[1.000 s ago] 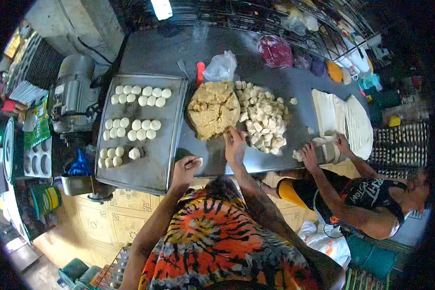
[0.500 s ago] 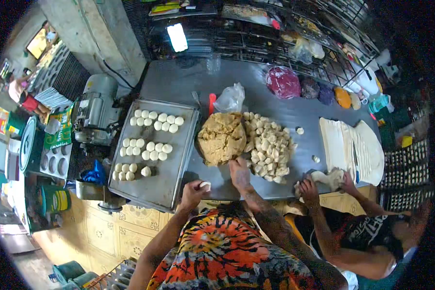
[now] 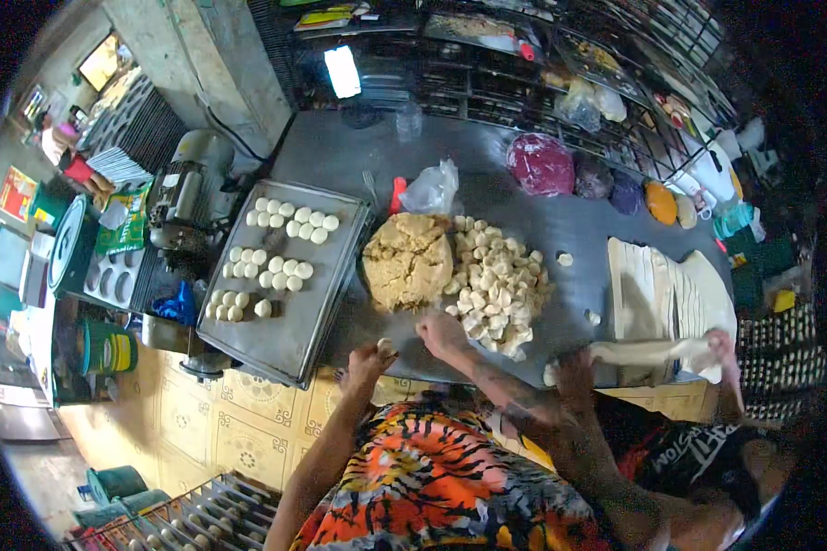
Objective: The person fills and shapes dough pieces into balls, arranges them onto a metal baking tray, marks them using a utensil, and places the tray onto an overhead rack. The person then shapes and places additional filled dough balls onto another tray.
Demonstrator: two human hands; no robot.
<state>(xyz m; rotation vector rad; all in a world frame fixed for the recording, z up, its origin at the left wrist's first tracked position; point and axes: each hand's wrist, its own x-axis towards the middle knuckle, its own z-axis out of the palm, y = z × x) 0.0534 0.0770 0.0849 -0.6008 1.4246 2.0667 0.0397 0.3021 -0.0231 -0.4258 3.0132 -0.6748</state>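
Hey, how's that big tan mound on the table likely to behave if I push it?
The tan mound probably crumbles or breaks apart, since cracks run across its surface. It's likely heavy, being far bulkier than each dough piece beside it. Its broad, lumpy shape suggests it won't roll readily.

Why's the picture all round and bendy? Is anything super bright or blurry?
Head view: corners go black and shapes bend, probably a very wide lens; head view: a white rectangle glares among dark racks; head view: the co-worker's outstretched hand looks smeared, the dough balls clearer.
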